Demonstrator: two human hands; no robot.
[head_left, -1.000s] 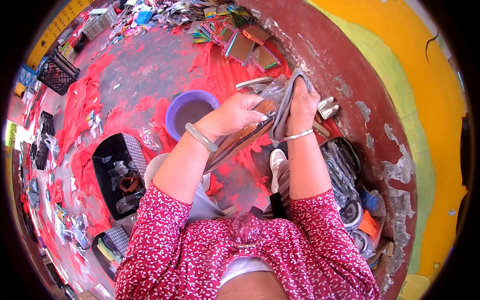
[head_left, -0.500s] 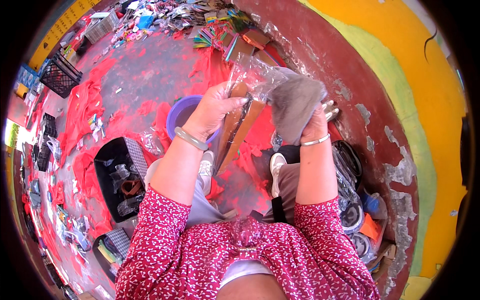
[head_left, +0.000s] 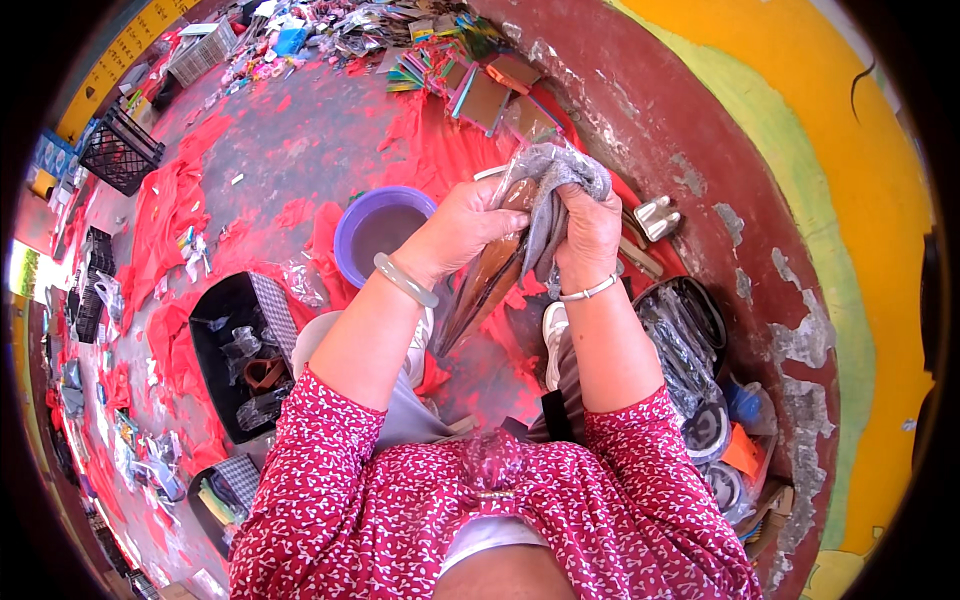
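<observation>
My left hand [head_left: 468, 232] is closed on a long brown strap, belt-like, in a clear plastic sleeve [head_left: 483, 290]. The strap slants down toward my feet, its lower end hanging free between my knees. A grey cloth [head_left: 545, 200] is bunched in my right hand [head_left: 590, 235], its folds wrapped over the sleeve's upper end. Both hands are close together at that end, and the cloth hides part of the strap. Just left of my left forearm stands a purple basin [head_left: 350, 240] with murky water in it.
A black bin [head_left: 215, 370] with wrapped items stands at my left. At my right are a black bag of plastic-wrapped straps [head_left: 675, 340] and wrapped round things [head_left: 705, 435]. Red cloth [head_left: 165, 230] lies scattered over the floor. A peeling red wall [head_left: 740, 260] curves along the right.
My right hand has moved left and in toward my left hand. The grey cloth, spread out before, is now bunched around the sleeve's upper end. More of the basin shows.
</observation>
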